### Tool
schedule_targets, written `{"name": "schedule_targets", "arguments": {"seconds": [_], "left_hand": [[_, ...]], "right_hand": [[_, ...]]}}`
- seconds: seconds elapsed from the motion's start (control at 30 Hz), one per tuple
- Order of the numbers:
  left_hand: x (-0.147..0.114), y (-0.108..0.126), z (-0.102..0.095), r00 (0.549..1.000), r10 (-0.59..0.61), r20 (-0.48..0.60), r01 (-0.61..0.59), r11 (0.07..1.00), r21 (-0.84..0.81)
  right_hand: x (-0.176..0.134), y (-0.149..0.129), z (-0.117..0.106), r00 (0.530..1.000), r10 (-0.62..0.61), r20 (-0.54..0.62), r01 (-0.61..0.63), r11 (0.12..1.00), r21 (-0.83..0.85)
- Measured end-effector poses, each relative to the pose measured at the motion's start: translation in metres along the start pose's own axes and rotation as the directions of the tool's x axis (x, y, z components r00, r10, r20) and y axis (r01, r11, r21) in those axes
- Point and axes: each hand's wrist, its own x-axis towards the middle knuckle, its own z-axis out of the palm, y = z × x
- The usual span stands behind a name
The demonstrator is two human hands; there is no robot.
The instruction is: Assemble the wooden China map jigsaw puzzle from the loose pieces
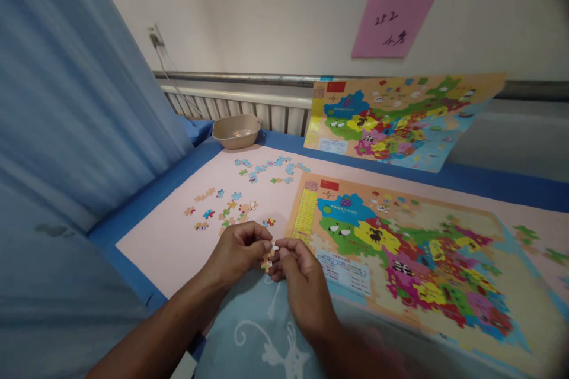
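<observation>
Small jigsaw puzzle pieces (267, 263), orange with white, sit between my two hands, above the near edge of the pink sheet. My left hand (243, 249) pinches a piece between thumb and fingers. My right hand (299, 277) has its fingers closed around the pieces from the other side; its fingertips partly cover them. Just right of my hands lies a partly assembled map puzzle (376, 237) in its tray, with bare patches along its right side and top right. Loose puzzle pieces (231, 204) are scattered beyond my left hand.
A beige plastic basket (235, 133) with a few pieces stands at the back. Blue pieces (278, 163) lie near it, and green pieces (528, 234) at far right. A printed reference map (400, 118) leans against the wall. A blue curtain (84, 71) hangs at left.
</observation>
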Motion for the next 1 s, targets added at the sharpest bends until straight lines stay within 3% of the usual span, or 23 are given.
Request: {"name": "schedule_targets", "arguments": {"seconds": [0.17, 0.37, 0.5, 0.7, 1.0], "left_hand": [[-0.001, 0.000, 0.002, 1.000, -0.006, 0.030, 0.007, 1.000, -0.024], [-0.011, -0.002, 0.011, 0.998, 0.028, -0.053, -0.033, 0.994, -0.104], [-0.014, -0.002, 0.010, 0.996, 0.030, -0.081, -0.034, 0.999, -0.040], [-0.011, 0.004, 0.002, 0.998, 0.005, -0.068, -0.011, 0.996, -0.084], [-0.015, 0.005, 0.001, 0.988, 0.024, -0.150, -0.044, 0.990, -0.132]], "right_hand": [[0.005, -0.004, 0.000, 0.998, 0.058, 0.011, -0.059, 0.996, 0.063], [0.007, 0.000, 0.000, 0.994, 0.094, -0.063, -0.084, 0.984, 0.158], [0.006, 0.000, -0.002, 0.996, 0.088, -0.006, -0.087, 0.985, 0.148], [0.006, -0.006, -0.003, 0.994, 0.087, 0.072, -0.096, 0.986, 0.138], [0.001, -0.013, -0.001, 0.985, 0.173, 0.028, -0.174, 0.941, 0.291]]}}
